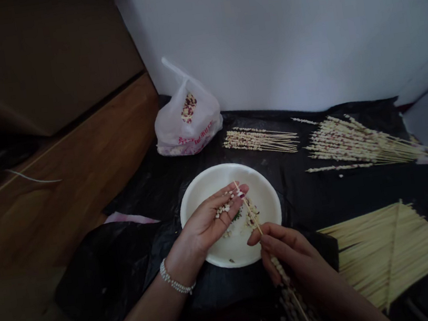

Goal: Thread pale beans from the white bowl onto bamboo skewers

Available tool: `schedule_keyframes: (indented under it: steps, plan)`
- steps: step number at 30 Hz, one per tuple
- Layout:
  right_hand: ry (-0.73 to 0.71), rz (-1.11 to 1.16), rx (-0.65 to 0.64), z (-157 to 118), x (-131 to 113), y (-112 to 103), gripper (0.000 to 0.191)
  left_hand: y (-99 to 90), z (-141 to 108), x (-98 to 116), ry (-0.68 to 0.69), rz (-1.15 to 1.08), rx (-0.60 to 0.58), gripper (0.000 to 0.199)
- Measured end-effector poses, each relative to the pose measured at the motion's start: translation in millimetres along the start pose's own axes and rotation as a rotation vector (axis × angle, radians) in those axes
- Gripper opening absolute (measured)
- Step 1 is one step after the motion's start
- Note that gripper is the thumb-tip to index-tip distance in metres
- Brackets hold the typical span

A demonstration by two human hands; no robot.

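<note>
Plastic (290,165), left hand (217,214) open, right (290,249) pinching skewer (250,211)

Left hand (215,213) palm up, fingers extended, bracelet on wrist; right hand (288,251) beside it, thumb and fingers pinched together

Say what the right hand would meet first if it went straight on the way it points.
Probably the left hand: the right hand points toward its palm, over the bowl. Depth is unclear.
</note>
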State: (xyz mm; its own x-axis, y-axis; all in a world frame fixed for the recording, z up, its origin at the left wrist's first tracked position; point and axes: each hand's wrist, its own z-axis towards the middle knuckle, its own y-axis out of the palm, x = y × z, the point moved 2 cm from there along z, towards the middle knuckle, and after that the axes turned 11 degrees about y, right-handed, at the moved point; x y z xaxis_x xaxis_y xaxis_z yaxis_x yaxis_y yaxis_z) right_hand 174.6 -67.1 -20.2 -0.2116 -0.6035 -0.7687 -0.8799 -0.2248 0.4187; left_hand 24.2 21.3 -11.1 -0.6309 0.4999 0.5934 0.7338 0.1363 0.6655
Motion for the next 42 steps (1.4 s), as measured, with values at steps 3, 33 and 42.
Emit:
schedule_keyframes:
  steps: [3,33,42]
  plan:
    - [0.004,-0.017,0.002,-0.7,-0.8,-0.1,0.021,1.8,-0.9,-0.3,0.023,-0.008,0.037,0.025]
    - [0.047,0.003,-0.041,-2.0,1.1,6.7,0.022,0.8,-2.3,2.7,0.150,-0.008,0.123,0.025]
    - [0.056,-0.002,-0.050,0.0,0.9,5.5,0.023,-2.8,-2.9,0.8,0.138,0.000,0.168,0.027]
